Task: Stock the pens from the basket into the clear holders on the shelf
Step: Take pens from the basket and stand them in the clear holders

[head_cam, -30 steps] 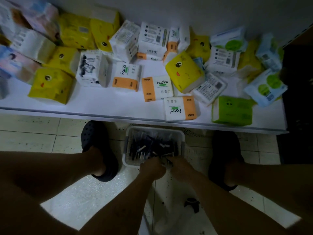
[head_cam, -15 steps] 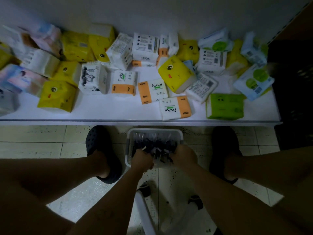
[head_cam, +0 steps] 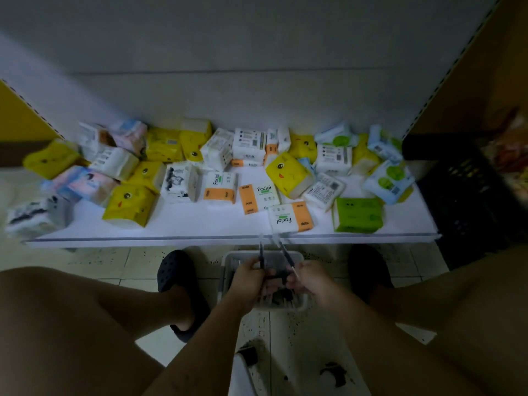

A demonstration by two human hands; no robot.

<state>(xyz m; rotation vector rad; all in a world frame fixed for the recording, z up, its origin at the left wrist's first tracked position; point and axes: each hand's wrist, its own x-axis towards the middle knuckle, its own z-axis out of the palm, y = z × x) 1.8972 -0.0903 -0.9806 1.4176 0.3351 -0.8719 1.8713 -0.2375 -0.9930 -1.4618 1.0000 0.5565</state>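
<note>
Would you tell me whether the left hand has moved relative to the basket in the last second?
Yes. From the near rim of the basket, the left hand has moved forward over its middle, now holding a pen.

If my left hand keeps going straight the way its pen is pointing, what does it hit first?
Probably the shelf's front edge, just left of the orange-and-white Facial pack. The left hand holds its pen tip-forward; depth is unclear.

White low shelf strewn with soft tissue packs.
Yellow packs, white-and-orange "Facial" packs and one green pack lie loosely across it; below, a grey plastic basket sits on the pale tiled floor.
</note>
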